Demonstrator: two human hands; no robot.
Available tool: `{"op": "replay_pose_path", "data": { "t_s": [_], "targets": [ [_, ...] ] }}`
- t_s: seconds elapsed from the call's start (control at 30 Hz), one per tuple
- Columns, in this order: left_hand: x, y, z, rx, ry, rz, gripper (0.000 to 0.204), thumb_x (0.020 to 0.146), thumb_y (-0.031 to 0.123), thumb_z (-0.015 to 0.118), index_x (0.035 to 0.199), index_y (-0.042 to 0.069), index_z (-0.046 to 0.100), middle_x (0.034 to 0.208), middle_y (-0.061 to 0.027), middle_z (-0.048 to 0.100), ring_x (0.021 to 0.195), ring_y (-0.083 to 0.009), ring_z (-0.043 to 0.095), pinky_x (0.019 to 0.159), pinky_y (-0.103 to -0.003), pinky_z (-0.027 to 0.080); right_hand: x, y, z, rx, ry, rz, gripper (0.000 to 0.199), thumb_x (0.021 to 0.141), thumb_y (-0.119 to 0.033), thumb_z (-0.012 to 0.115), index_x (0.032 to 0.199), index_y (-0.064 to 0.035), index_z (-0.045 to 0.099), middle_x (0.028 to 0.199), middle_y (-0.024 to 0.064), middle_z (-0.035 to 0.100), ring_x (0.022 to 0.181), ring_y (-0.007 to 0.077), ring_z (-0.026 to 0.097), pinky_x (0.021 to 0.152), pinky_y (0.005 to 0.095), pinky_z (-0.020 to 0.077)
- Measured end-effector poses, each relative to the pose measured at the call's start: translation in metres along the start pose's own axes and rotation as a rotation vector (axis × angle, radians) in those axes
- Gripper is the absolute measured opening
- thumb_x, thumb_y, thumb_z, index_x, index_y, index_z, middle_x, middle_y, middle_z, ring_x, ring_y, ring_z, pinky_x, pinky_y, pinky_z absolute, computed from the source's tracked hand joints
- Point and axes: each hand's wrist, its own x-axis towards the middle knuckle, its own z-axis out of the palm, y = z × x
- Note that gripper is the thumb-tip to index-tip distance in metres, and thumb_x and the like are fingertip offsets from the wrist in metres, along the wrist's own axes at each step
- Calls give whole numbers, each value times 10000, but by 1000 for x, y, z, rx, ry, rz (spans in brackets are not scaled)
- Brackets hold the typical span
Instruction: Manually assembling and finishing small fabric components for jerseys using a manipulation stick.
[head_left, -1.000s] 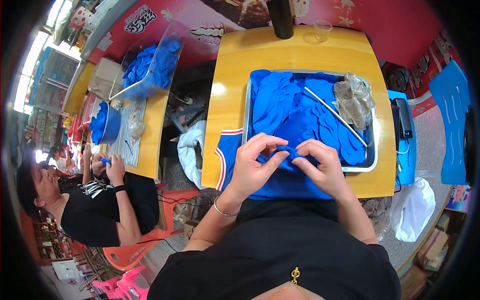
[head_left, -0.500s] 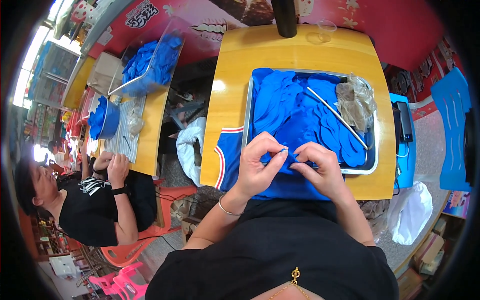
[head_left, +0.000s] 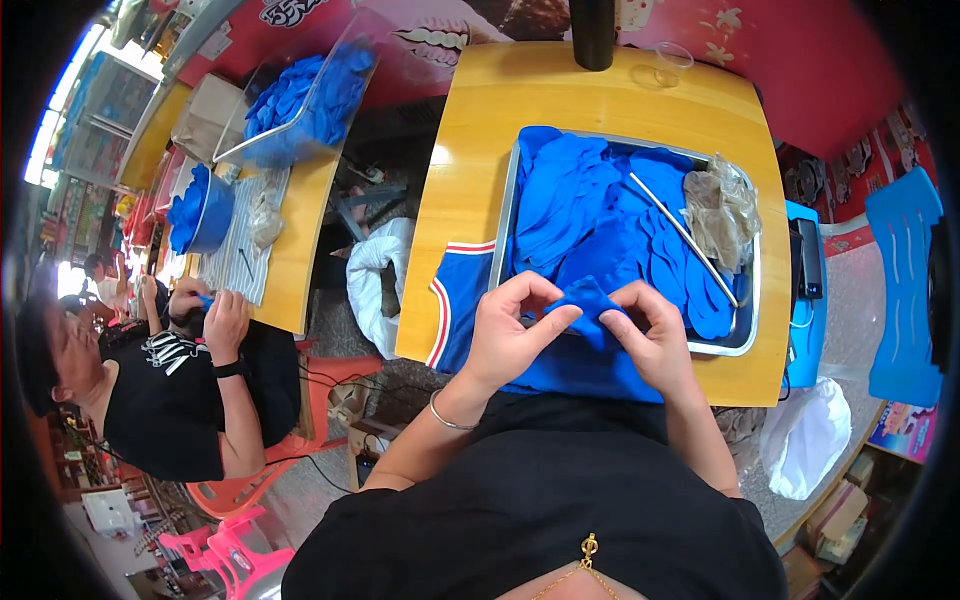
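Head view. The left hand [head_left: 505, 335] pinches one side of a small blue piece [head_left: 588, 296] between thumb and index finger; the right hand [head_left: 655, 335] grips the other side in the same way, so that the piece is held up between both hands, over the near edge of the metal tray [head_left: 730, 350]. The tray, shallow and rectangular, rests on the yellow table [head_left: 470, 130]. It contains many flat, overlapping blue pieces [head_left: 560, 195], a pale thin rod [head_left: 685, 242] laid diagonally across them, and a crumpled translucent plastic bag [head_left: 722, 212] against the right side. Left of the tray lies a blue garment [head_left: 462, 300] with red-and-white trim. A clear cup [head_left: 672, 62] stands near the far right corner, beyond the tray; its contents cannot be made out.

At left, a second table [head_left: 285, 290] bears a transparent bin [head_left: 255, 153] holding a heap of similar blue pieces, and a blue tub [head_left: 215, 215] with more of them showing above its rim. Beside the tub, a small clear bag [head_left: 265, 215] lies on a striped cloth [head_left: 240, 250]. A co-worker's hands [head_left: 225, 320] are close together at this table's near edge.
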Motion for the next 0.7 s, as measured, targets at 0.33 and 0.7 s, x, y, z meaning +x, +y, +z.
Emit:
{"op": "replay_pose_path", "data": {
  "t_s": [0.33, 0.7],
  "targets": [
    [4, 14, 3, 321, -88, 74, 161, 731, 77, 740, 728, 22, 589, 672, -5, 572, 564, -34, 505, 502, -169, 388, 11, -16, 5, -159, 108, -185, 173, 752, -46, 676, 919, -21, 639, 838, 70, 641, 763, 152, 616, 687, 257, 486],
    [1, 7, 5, -252, -37, -72, 111, 749, -27, 689, 766, 28, 594, 783, -24, 538, 688, -60, 549, 590, -187, 443, 7, -12, 11, 24, 208, -252, 84, 784, -12, 643, 868, -9, 642, 809, 68, 627, 721, 120, 590, 645, 225, 456]
  ]
}}
